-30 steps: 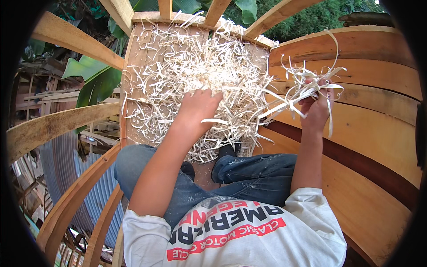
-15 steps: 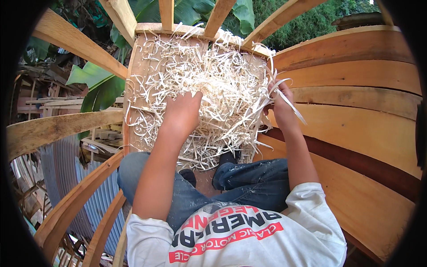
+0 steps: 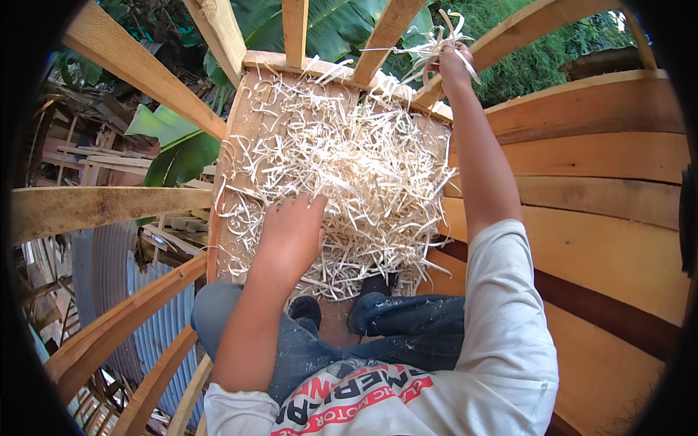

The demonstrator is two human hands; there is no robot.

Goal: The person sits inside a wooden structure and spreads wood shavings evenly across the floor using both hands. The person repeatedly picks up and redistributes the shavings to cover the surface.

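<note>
Up at the far right, beyond the board's edge, my right hand (image 3: pixel 454 67) is closed round a bunch of long, pale wood shavings (image 3: pixel 436 49), whose curls stick out around the fingers. Over the left part of the pile, my left hand (image 3: pixel 293 231) is held low with its fingers curled downward; anything in them is hidden. A thick layer of loose wood shavings (image 3: pixel 363 174) covers most of the wooden board floor (image 3: pixel 243 156) before me.
Slanting wooden ribs (image 3: pixel 109 207) rise on the left and far side, with gaps between them. Curved planks (image 3: pixel 596 200) form a wall on the right. Corrugated metal sheets (image 3: pixel 156 309) lie outside to the left. Banana leaves (image 3: pixel 305 29) stand beyond the far edge.
My right hand has moved up and away from the right edge of the pile, carrying the shavings past the far right corner. My left hand stays over the pile, slightly lower in view.
</note>
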